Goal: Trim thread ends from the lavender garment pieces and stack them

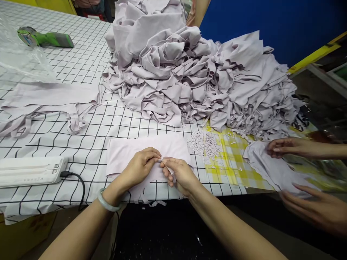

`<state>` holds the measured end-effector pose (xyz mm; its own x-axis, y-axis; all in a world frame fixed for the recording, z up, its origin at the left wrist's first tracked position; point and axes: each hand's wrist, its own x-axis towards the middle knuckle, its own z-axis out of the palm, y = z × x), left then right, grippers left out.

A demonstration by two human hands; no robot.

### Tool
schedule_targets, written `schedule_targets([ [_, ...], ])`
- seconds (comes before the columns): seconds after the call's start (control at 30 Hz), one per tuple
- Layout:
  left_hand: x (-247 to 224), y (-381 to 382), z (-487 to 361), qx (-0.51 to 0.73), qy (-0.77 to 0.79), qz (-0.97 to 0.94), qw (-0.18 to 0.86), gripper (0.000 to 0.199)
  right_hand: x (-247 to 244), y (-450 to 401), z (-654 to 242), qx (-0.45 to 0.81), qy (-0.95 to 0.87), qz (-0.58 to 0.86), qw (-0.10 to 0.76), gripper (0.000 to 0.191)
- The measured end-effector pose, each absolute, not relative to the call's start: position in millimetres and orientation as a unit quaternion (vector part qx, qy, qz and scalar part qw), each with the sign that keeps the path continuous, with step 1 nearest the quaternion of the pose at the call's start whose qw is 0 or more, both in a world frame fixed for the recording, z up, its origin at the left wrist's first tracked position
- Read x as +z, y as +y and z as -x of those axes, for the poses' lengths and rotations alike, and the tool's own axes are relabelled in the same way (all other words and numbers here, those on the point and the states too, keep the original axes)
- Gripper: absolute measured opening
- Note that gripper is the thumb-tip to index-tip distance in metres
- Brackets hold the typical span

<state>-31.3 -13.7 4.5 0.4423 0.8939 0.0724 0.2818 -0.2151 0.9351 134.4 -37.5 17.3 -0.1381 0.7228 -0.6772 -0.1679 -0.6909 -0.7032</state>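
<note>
Both hands meet over a folded pale lilac cloth piece [119, 153] at the table's front edge. My left hand [142, 166], with a pale bangle on its wrist, is closed in a pinch at a small greyish thing. Touching the same spot from the right, my right hand [180, 173] has its fingers curled and pinched. Whatever sits between the fingertips is too small to name. Thin strips of the cloth hang over the table edge below the hands.
A tall heap of lilac cloth [173, 72] fills the back. Small scraps [208, 144] lie right of my hands. Another person's hands [303, 148] handle cloth at far right. At left are a white power bank [29, 171], more cloth [54, 94] and a green tool [54, 39].
</note>
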Motion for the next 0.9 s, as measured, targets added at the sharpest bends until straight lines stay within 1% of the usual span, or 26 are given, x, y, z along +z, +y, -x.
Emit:
schedule_targets([
  [0.1, 7.7, -9.4, 29.2, 0.309, 0.419, -0.726, 0.450, 0.025, 27.3, -42.3, -145.4, 0.714, -0.250, 0.577, 0.309, 0.026],
  [0.2, 5.6, -3.9, 22.0, 0.270, 0.420, -0.783, 0.372, 0.027, 44.8, -64.1, -172.0, 0.707, -0.304, 0.584, 0.260, 0.043],
  [0.23, 2.6, -2.7, 19.0, 0.250, 0.413, -0.807, 0.340, 0.028, 49.7, -75.6, -182.1, 0.697, -0.329, 0.590, 0.241, 0.044],
  [0.3, -5.5, -2.0, 13.3, 0.208, 0.397, -0.846, 0.291, 0.038, 53.7, -103.1, -199.7, 0.665, -0.375, 0.607, 0.221, 0.041],
  [0.37, -13.3, -3.0, 9.3, 0.181, 0.389, -0.864, 0.264, 0.049, 49.1, -131.1, -210.1, 0.629, -0.391, 0.628, 0.239, 0.037],
  [0.47, -17.7, -4.8, 7.6, 0.163, 0.386, -0.872, 0.253, 0.052, 35.4, -155.2, -211.9, 0.558, -0.399, 0.660, 0.307, 0.038],
  [0.53, -14.8, -6.3, 9.5, 0.148, 0.383, -0.873, 0.261, 0.052, 30.8, -149.3, -208.6, 0.450, -0.458, 0.679, 0.356, 0.030],
  [0.6, -8.6, -8.9, 15.1, 0.154, 0.393, -0.866, 0.269, 0.049, 31.6, -124.8, -205.4, 0.309, -0.536, 0.688, 0.380, 0.024],
  [0.63, -4.6, -10.9, 20.0, 0.174, 0.404, -0.859, 0.264, 0.045, 32.8, -107.4, -204.5, 0.249, -0.567, 0.692, 0.371, 0.024],
  [0.7, 5.3, -17.1, 34.5, 0.245, 0.439, -0.834, 0.227, 0.038, 33.3, -68.5, -204.6, 0.180, -0.608, 0.711, 0.303, 0.025],
  [0.77, 17.6, -28.2, 54.4, 0.320, 0.480, -0.800, 0.168, 0.033, 29.3, -33.2, -208.0, 0.179, -0.638, 0.718, 0.211, 0.024],
  [0.8, 24.1, -36.8, 65.0, 0.348, 0.502, -0.780, 0.136, 0.031, 26.1, -19.5, -211.1, 0.193, -0.652, 0.711, 0.179, 0.022],
  [0.83, 30.1, -47.9, 74.8, 0.369, 0.528, -0.758, 0.106, 0.028, 22.9, -9.4, -215.0, 0.209, -0.663, 0.701, 0.161, 0.021],
  [0.9, 37.9, -77.6, 88.3, 0.395, 0.577, -0.711, 0.071, 0.017, 18.9, -0.6, -223.4, 0.215, -0.678, 0.684, 0.163, 0.019],
])
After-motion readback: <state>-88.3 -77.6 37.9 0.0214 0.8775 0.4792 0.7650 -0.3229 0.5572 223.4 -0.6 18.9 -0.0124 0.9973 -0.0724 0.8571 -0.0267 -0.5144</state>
